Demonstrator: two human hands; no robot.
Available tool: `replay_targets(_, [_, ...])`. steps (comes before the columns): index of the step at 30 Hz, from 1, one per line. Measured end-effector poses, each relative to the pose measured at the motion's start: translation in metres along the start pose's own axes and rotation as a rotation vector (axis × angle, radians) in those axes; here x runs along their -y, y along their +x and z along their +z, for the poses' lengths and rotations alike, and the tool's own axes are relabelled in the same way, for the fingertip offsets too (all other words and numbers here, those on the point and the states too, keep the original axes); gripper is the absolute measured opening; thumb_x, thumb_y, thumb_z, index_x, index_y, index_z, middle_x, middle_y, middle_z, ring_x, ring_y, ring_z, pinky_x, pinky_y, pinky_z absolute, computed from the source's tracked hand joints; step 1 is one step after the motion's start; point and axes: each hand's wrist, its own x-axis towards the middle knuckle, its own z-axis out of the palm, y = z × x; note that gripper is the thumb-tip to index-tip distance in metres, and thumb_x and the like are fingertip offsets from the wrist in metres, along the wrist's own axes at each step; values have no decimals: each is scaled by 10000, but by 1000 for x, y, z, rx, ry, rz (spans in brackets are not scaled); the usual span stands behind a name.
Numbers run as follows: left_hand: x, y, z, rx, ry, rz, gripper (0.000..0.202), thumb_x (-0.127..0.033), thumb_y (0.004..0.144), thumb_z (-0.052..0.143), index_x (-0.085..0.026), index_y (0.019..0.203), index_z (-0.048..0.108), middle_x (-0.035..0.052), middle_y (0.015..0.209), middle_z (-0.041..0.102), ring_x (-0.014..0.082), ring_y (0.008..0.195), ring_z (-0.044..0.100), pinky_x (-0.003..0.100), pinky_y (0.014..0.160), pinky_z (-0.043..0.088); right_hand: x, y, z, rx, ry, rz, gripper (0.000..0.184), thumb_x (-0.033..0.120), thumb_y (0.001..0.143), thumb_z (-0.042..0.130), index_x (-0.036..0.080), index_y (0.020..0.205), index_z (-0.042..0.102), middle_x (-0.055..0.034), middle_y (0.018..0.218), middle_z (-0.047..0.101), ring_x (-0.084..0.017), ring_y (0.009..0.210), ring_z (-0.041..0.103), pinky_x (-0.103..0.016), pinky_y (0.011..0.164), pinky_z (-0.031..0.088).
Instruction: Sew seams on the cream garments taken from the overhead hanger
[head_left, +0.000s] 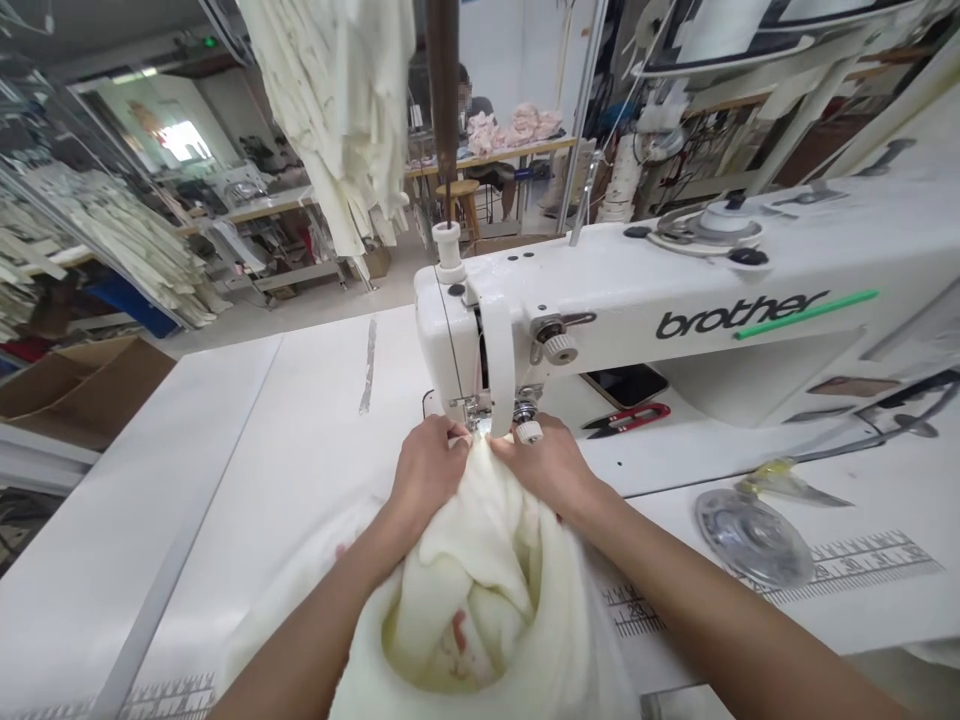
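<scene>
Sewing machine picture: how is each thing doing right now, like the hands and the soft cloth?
Left hand: pinching the cloth near the needle area
Right hand: gripping the same cloth
Cream fabric: bunched in a big heap, pulled up to the presser foot
Presser foot: partly hidden, cannot tell if raised or lowered
Brother sewing machine: white, standing behind the hands
Red-handled thread snips: lying closed
Cream fabric strips: hanging in a bunch

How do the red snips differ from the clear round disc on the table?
The red snips are narrow and long, the clear disc round and broader. The snips have opaque red handles, the disc is see-through. The snips lie closer to the sewing machine than the disc does. Both lie on the white table.
</scene>
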Motion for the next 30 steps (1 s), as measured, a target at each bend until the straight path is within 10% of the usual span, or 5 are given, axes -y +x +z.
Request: replay_targets(30, [4,10,7,-84,40,-8,194,-238,785,459,-165,937,555,88,900,653,241,826,599,303,675,408,-9,11,24,-132,-72,-18,115,223,786,520,169,702,578,-31,707,630,-170,654,561,-232,535,318])
